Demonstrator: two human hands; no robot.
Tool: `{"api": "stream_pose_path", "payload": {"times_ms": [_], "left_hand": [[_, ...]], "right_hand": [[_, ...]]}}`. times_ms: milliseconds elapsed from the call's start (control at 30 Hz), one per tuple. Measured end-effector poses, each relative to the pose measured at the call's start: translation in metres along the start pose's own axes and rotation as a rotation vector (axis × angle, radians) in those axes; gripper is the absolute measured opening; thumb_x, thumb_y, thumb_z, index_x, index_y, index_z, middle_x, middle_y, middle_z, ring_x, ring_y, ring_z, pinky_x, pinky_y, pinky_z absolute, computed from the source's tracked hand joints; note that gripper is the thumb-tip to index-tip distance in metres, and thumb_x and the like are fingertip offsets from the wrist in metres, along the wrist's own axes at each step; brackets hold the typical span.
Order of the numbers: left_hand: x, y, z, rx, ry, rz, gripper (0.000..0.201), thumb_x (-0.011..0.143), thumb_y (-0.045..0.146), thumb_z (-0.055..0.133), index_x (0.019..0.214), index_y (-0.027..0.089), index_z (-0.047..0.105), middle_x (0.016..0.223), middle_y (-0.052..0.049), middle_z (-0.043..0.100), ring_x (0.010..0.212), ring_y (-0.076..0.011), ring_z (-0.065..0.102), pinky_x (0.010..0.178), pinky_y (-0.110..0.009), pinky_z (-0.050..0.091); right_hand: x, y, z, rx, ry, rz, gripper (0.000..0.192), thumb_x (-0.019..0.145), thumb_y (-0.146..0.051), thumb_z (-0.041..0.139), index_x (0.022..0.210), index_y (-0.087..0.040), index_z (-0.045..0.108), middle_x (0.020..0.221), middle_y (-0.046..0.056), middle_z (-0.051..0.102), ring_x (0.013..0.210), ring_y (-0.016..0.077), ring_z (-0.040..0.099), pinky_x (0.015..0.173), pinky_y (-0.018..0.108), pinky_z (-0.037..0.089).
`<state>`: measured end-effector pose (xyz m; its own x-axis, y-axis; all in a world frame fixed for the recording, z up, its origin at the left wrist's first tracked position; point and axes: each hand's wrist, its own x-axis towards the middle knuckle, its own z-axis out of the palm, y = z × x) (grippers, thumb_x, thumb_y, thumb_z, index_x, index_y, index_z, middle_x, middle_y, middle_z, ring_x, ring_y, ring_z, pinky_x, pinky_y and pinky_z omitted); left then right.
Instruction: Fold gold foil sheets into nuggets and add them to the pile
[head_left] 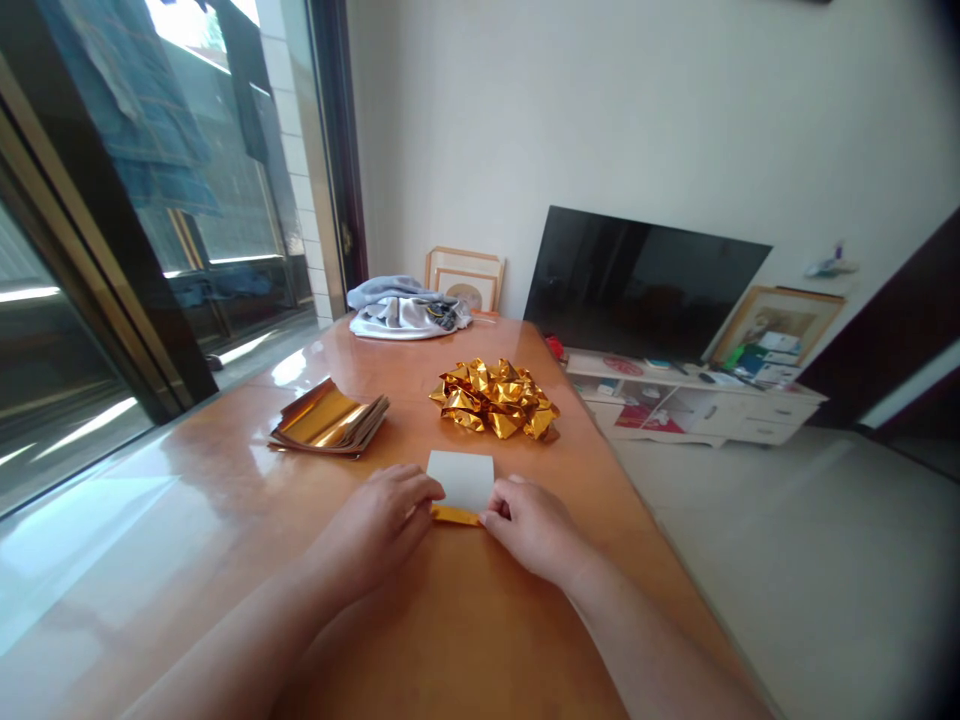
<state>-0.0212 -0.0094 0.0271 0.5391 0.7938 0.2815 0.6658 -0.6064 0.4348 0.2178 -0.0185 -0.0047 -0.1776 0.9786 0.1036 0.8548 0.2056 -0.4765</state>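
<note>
A sheet of gold foil paper (pixel 463 480) lies pale side up on the wooden table, its near edge turned over into a narrow gold strip. My left hand (pixel 390 510) pinches that folded edge at its left end. At the right end, my right hand (pixel 531 522) is closed on the same edge with thumb and fingers. Beyond the paper sits a pile of folded gold foil pieces (pixel 495 398), pointed and shiny. To the left rests a stack of gold foil sheets (pixel 328 420), the top ones curling upward.
The glossy table (pixel 450 620) has its right edge close to my right forearm. Bundled grey cloth (pixel 409 307) lies at its far end. Behind stand a television (pixel 637 285) and a low white cabinet (pixel 712 405). A sliding glass door (pixel 150 220) is on the left.
</note>
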Motion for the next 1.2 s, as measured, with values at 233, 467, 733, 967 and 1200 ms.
{"api": "stream_pose_path", "payload": {"times_ms": [233,467,733,967,1200], "left_hand": [[-0.009,0.023,0.005,-0.042,-0.275,0.152,0.049,0.094,0.015,0.044,0.136,0.032,0.063,0.143,-0.001,0.062,0.133,-0.0213,0.057,0.114,-0.034,0.045],[-0.009,0.03,0.002,-0.003,-0.371,0.025,0.047,0.088,0.019,0.052,0.132,0.028,0.065,0.142,-0.004,0.063,0.138,-0.0251,0.052,0.116,-0.038,0.043],[-0.009,0.027,0.004,0.004,-0.39,-0.036,0.051,0.089,0.024,0.055,0.139,0.03,0.06,0.148,-0.005,0.058,0.136,-0.028,0.054,0.112,-0.039,0.046],[-0.007,0.033,0.003,0.048,-0.39,0.006,0.044,0.09,0.031,0.057,0.134,0.028,0.064,0.137,-0.007,0.064,0.126,-0.0289,0.059,0.109,-0.041,0.047],[-0.009,0.03,0.003,0.035,-0.372,0.007,0.044,0.092,0.034,0.056,0.135,0.028,0.064,0.146,-0.006,0.058,0.132,-0.0293,0.054,0.112,-0.042,0.043]], "right_hand": [[0.001,0.0,0.0,0.001,0.002,0.013,0.012,0.085,-0.028,0.068,0.076,-0.022,0.064,0.084,-0.001,0.065,0.08,0.0147,0.058,0.065,0.025,0.03],[0.001,-0.001,-0.001,-0.002,0.004,0.025,0.011,0.085,-0.027,0.068,0.076,-0.022,0.064,0.084,-0.001,0.065,0.081,0.0152,0.058,0.065,0.025,0.032],[0.001,-0.003,-0.003,-0.011,-0.017,0.044,0.01,0.086,-0.026,0.067,0.077,-0.021,0.065,0.084,0.0,0.065,0.079,0.0154,0.058,0.066,0.024,0.034],[0.0,-0.006,-0.002,-0.013,0.001,0.041,0.012,0.086,-0.026,0.066,0.076,-0.021,0.063,0.083,0.001,0.065,0.077,0.0149,0.056,0.065,0.024,0.033],[-0.001,0.003,-0.004,-0.029,-0.001,0.134,0.008,0.086,-0.027,0.065,0.08,-0.023,0.063,0.08,0.0,0.067,0.075,0.0165,0.056,0.061,0.025,0.031]]}}
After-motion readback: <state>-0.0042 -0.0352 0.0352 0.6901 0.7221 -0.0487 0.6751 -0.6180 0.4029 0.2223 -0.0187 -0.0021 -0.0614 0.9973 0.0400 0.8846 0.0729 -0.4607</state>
